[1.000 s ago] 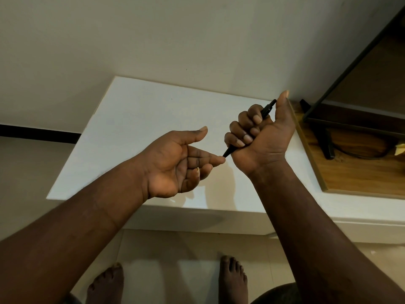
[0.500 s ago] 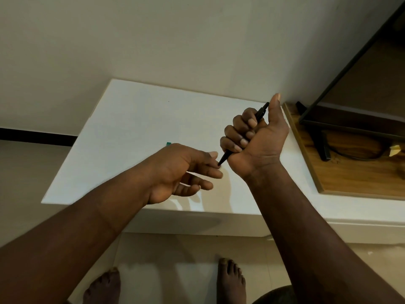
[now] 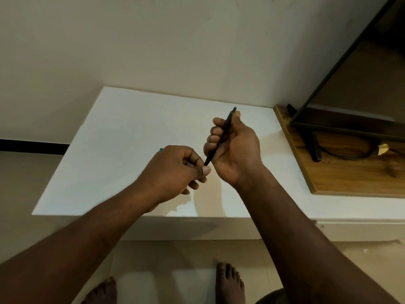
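A: Entry 1. Where is the pen (image 3: 219, 138)?
B: In the air above the white table (image 3: 122, 132), over its right half and not touching the top. It runs slantwise, with the upper end up and to the right and the lower tip down and to the left.
A: Right hand (image 3: 235, 150)?
B: Closed round the pen's barrel, palm toward the camera. The four fingers curl over the barrel from the left. The thumb lies along the upper part, its tip just beside the pen's top end.
A: Left hand (image 3: 173, 170)?
B: Back of the hand toward the camera, fingers curled in. Thumb and forefinger meet at the pen's lower tip and pinch it, so the tip itself is hidden between them. The other fingers fold loosely underneath.
A: The hands relative to each other?
B: Just beside each other, the left lower and nearer the camera. The pen bridges them.
A: Surroundings?
B: A small green bit (image 3: 161, 148) peeks out on the table behind the left hand. Too little of it shows to say what it is. To the right, a wooden board (image 3: 350, 178) lies on the table against the wall. It bears a dark stand (image 3: 313, 148), a dark cable (image 3: 350, 157) and a yellow tag (image 3: 383, 148). Below the table's front edge, two bare feet (image 3: 229, 279) stand on a pale floor.
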`<state>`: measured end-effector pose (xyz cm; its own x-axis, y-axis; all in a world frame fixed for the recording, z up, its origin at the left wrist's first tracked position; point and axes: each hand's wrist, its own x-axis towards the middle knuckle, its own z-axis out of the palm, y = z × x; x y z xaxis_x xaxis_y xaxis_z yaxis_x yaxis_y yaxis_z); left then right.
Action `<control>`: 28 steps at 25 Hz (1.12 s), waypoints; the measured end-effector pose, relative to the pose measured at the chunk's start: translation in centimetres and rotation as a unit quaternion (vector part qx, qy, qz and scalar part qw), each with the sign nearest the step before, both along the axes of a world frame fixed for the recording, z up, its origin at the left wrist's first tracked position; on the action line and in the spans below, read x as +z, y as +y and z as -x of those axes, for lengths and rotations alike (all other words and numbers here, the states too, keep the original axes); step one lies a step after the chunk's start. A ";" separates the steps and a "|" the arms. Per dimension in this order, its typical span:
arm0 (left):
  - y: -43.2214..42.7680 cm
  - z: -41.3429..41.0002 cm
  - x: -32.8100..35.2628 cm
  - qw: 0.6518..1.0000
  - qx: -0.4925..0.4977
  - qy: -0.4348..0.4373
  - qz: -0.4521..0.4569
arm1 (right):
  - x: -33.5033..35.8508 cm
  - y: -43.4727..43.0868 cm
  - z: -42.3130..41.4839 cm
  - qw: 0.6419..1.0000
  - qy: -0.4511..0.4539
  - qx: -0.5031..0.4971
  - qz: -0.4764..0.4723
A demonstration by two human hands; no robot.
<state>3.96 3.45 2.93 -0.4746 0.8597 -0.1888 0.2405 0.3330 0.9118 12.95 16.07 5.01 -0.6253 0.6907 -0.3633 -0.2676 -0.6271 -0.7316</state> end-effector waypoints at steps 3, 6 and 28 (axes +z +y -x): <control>0.2 0.4 -0.2 0.999 0.039 0.025 0.006 | -0.5 -0.6 0.3 0.977 -0.154 0.059 -0.139; 0.3 1.1 -0.4 0.997 0.061 0.038 0.010 | -0.9 -1.1 0.7 0.925 -0.250 0.109 -0.265; -0.4 6.4 -3.5 0.924 -0.004 0.336 0.183 | -5.0 -0.1 0.0 0.689 -0.523 0.156 -0.477</control>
<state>-2.43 3.01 -0.57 -0.5835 0.8012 -0.1325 0.7158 0.5845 0.3821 12.92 15.96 0.01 -0.5377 0.8185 -0.2022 0.7578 0.3640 -0.5415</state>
